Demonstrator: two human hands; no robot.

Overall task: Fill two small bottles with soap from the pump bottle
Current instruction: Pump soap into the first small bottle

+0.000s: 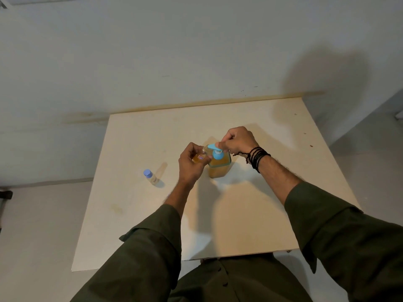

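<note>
Your left hand (192, 162) has its fingers (197, 149) curled around a small clear bottle (199, 158), holding it up against the left side of the pump bottle (218, 165) so that its mouth sits under the blue spout (210, 147); the little bottle already looks amber inside, though how full it is you cannot tell from here. Your right hand (238, 141) is closed into a loose fist over the blue pump head, thumb and curled fingers bearing down on it, with dark cords wrapped around the wrist (258, 159). So you appear to be in the middle of filling one small bottle. The second small bottle (151, 176), with its blue cap on, stands well apart to the left on the tabletop (272, 192), and what it holds is hard to judge; it looks pale. The next move likely calls for steady, full strokes with the mouth kept square under the spout, since a drift would drop soap on your fingers. Then comes capping this one. The pump bottle stands upright near the middle of the pale cream tabletop, which shows a few faint stains and small dark specks towards the right. Its far edge meets a plain whitish wall (174, 51), where your shadow falls at the right, and a light floor (39, 225) shows to the left.
</note>
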